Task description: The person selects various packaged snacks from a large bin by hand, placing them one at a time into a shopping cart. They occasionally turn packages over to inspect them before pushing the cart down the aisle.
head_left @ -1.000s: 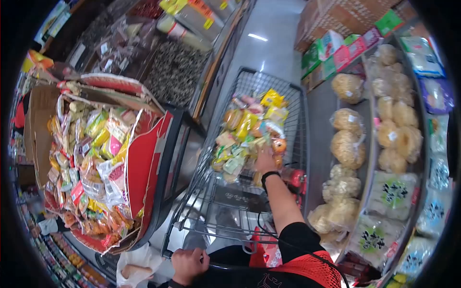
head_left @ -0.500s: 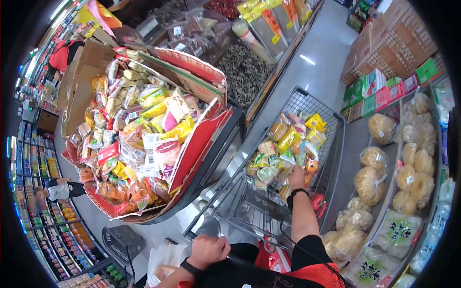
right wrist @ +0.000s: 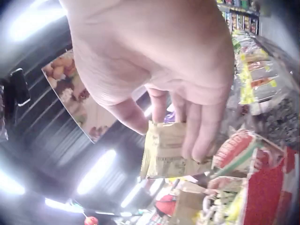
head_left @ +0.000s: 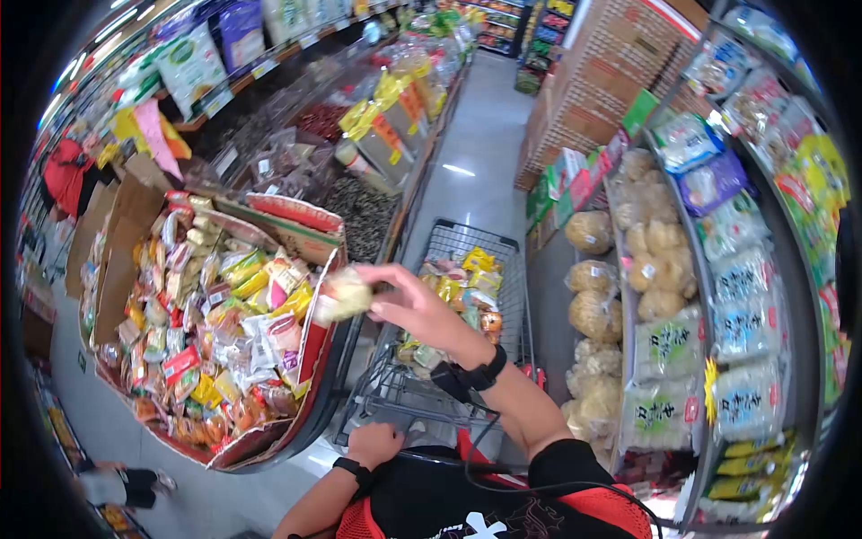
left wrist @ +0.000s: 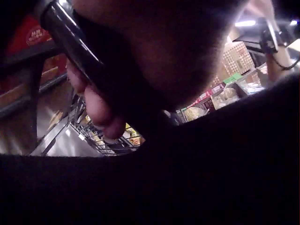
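Note:
My right hand (head_left: 417,310) pinches a small pale-yellow packet (head_left: 344,296) between thumb and fingers, beside the right edge of the red cardboard bin (head_left: 325,334). In the right wrist view the hand (right wrist: 159,61) grips the beige packet (right wrist: 165,151) from above. My left hand (head_left: 375,442) is curled on the cart's handle; the left wrist view shows its fingers (left wrist: 97,105) round the dark bar (left wrist: 75,40). The metal cart (head_left: 516,337) holds many small wrapped packets (head_left: 446,289). Mixed wrapped snacks (head_left: 238,305) fill the bin.
Bagged round goods (head_left: 594,314) and white packs (head_left: 666,346) line the shelves at right. Stacked cartons (head_left: 584,99) stand beyond the cart, and the aisle floor (head_left: 476,126) runs ahead. Dried goods (head_left: 359,216) lie behind the bin. A person in red (head_left: 67,175) is at far left.
My right hand has risen out of the cart with a packet and moved left to the bin's edge. My left hand remains at the handle. The head view has shifted.

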### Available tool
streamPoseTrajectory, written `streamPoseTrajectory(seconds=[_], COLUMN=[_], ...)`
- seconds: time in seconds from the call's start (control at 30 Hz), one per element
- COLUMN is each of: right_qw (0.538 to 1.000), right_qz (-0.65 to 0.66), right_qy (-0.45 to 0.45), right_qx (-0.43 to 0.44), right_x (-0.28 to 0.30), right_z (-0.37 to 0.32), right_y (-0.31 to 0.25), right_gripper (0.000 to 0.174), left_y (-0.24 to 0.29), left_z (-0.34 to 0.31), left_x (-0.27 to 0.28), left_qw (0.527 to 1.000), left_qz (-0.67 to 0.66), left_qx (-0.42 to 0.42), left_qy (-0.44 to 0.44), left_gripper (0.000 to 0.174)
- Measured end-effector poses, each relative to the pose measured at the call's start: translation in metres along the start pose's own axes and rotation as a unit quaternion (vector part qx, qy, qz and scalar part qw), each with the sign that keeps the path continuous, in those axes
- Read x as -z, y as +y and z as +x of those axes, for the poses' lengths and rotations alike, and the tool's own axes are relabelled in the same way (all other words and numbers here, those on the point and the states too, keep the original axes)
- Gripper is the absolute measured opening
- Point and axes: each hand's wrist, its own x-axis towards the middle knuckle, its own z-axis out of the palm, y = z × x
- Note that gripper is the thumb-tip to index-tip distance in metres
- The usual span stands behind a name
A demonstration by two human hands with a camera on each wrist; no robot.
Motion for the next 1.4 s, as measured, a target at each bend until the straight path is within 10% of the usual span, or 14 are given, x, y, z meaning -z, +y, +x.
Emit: streamPoseTrajectory(seconds=[0.17,0.4,0.63,0.93,1.17,1.4], right_qw=[0.993,0.943,0.873,0.832,0.813,0.812], right_qz=[-0.063,-0.251,-0.09,-0.335,-0.407,-0.431], right_qy=[0.007,0.051,0.291,0.182,0.006,0.036], right_qx=[0.098,-0.211,-0.38,-0.403,-0.417,-0.392], right_x=[-0.001,0.109,0.207,0.255,0.208,0.197], right_z=[-0.021,-0.133,-0.233,-0.267,-0.255,-0.233], right_y=[-0.022,0.133,0.234,0.396,0.409,0.364], right_gripper=[0.03,0.026,0.017,0.02,0.03,0.033], left_y=[0.002,-0.004,0.005,0.01,0.008,0.007], left_z=[-0.001,-0.001,-0.004,-0.007,-0.001,0.0], left_x=[0.006,-0.007,-0.008,-0.003,-0.007,-0.005], left_qw=[1.0,0.999,0.997,0.99,0.983,0.979], left_qz=[0.009,0.01,0.012,0.011,0.001,0.001], left_qx=[-0.001,-0.019,0.005,-0.01,-0.014,-0.021], left_qy=[-0.018,0.037,0.07,0.138,0.186,0.201], left_gripper=[0.042,0.038,0.035,0.028,0.023,0.023])
